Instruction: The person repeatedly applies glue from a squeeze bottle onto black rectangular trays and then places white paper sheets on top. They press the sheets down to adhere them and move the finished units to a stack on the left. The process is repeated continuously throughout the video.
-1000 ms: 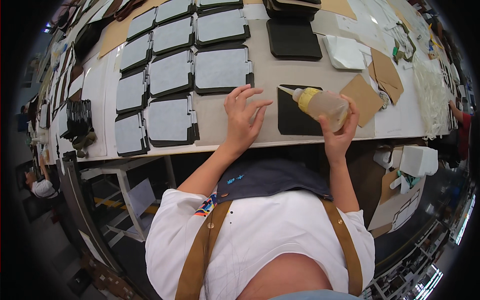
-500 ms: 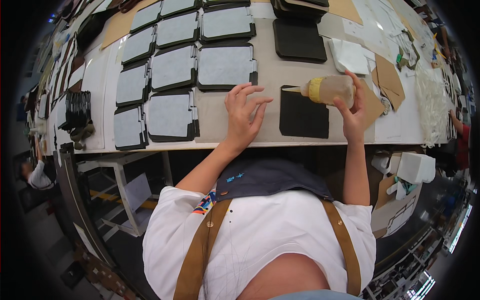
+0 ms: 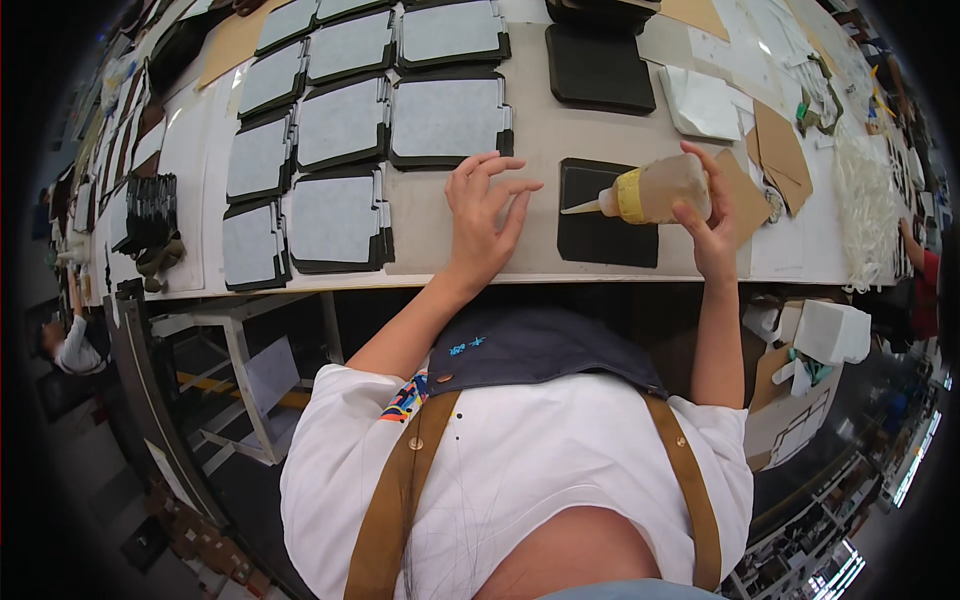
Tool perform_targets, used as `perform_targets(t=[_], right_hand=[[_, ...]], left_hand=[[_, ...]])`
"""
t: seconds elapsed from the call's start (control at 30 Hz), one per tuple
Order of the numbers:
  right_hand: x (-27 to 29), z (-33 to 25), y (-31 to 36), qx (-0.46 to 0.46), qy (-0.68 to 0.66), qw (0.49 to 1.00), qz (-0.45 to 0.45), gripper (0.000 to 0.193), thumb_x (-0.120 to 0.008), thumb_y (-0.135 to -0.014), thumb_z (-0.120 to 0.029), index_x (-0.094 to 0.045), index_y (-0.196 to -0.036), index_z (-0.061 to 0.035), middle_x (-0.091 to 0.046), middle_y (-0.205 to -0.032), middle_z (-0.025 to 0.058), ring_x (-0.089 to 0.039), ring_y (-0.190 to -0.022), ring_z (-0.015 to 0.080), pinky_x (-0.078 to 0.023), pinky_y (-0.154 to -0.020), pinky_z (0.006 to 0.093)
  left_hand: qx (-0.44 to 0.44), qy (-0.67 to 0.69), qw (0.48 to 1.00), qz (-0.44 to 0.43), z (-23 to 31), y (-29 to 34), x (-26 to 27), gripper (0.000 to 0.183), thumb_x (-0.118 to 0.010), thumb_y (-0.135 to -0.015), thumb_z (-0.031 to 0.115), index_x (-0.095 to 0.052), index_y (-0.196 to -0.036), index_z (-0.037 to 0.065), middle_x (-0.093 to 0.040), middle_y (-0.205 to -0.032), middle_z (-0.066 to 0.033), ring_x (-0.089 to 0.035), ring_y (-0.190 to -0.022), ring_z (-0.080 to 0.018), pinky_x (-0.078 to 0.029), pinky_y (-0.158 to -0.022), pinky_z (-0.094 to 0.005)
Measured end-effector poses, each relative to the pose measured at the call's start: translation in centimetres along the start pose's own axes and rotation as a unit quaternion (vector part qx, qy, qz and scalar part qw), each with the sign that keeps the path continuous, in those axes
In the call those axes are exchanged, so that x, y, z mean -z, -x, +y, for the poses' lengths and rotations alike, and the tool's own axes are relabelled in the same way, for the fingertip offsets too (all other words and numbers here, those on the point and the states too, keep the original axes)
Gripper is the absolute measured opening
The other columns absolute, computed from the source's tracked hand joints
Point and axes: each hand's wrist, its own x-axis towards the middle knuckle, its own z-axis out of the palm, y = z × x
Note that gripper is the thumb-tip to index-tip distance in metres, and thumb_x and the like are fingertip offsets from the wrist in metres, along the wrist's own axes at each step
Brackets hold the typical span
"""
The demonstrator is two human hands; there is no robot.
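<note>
The right hand (image 3: 712,235) was wrapped around the base end of a translucent squeeze bottle (image 3: 668,192), thumb on the near side and fingers behind it. The bottle lay tipped almost level in the grasp above a black panel (image 3: 607,242), its yellow collar (image 3: 628,196) and pale nozzle (image 3: 582,209) pointing to the person's left. The nozzle's tip appeared over the panel's left edge; whether it touched the surface could not be told. The left hand (image 3: 483,215) held nothing, its fingers loosely spread and bent, the thumb apart from them, between the panel and several rows of black pieces with pale grey faces (image 3: 447,115). It was near the closest of these pieces, though contact with the table (image 3: 425,225) could not be made out. Beyond the panel sat a stack of dark pieces (image 3: 600,68), with a folded white sheet (image 3: 700,103) to its right and brown card (image 3: 782,158) nearer the right hand. A bundle of pale strips (image 3: 858,205) lay farther right, and a dark bundle (image 3: 150,212) stood near the table's left end. The person wore a white shirt (image 3: 570,430) and a dark apron (image 3: 545,340) with brown straps.
</note>
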Motion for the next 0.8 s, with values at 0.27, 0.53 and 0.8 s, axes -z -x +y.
perform_targets(t=[0.27, 0.53, 0.8], right_hand=[[0.6, 0.5, 2.2, -0.03, -0.03, 0.998, -0.034, 0.077, -0.082, -0.081, -0.027, -0.048, -0.147, -0.0042, -0.058, -0.133, 0.0083, -0.057, -0.122, 0.0184, -0.046, -0.104, 0.0336], [4.8, 2.4, 2.2, -0.061, -0.411, 0.887, 0.2, 0.084, -0.077, -0.088, -0.047, -0.039, -0.151, -0.0067, -0.053, -0.146, 0.0121, -0.055, -0.132, 0.027, -0.05, -0.106, 0.0411], [7.8, 3.5, 1.3, 0.02, -0.101, 0.962, 0.254, 0.073, -0.079, -0.09, -0.038, -0.045, -0.146, -0.0069, -0.055, -0.14, 0.0044, -0.056, -0.126, 0.0177, -0.05, -0.103, 0.0346]], left_hand=[[0.01, 0.0, 1.0, -0.006, 0.0, 0.1, 0.0, 0.016, -0.065, -0.092, 0.007, -0.075, -0.103, 0.013, -0.064, -0.126, -0.0043, -0.046, -0.131, -0.0295, -0.03, -0.111, -0.0446], [0.02, -0.002, 1.0, -0.016, 0.3, -0.2, 0.1, 0.017, -0.064, -0.093, 0.006, -0.075, -0.103, 0.012, -0.064, -0.126, -0.0041, -0.045, -0.133, -0.0295, -0.03, -0.112, -0.0449], [0.02, -0.011, 1.0, -0.02, 0.2, -0.2, 0.0, 0.017, -0.064, -0.093, 0.006, -0.075, -0.104, 0.011, -0.064, -0.126, -0.0043, -0.045, -0.132, -0.0295, -0.031, -0.112, -0.0443]])
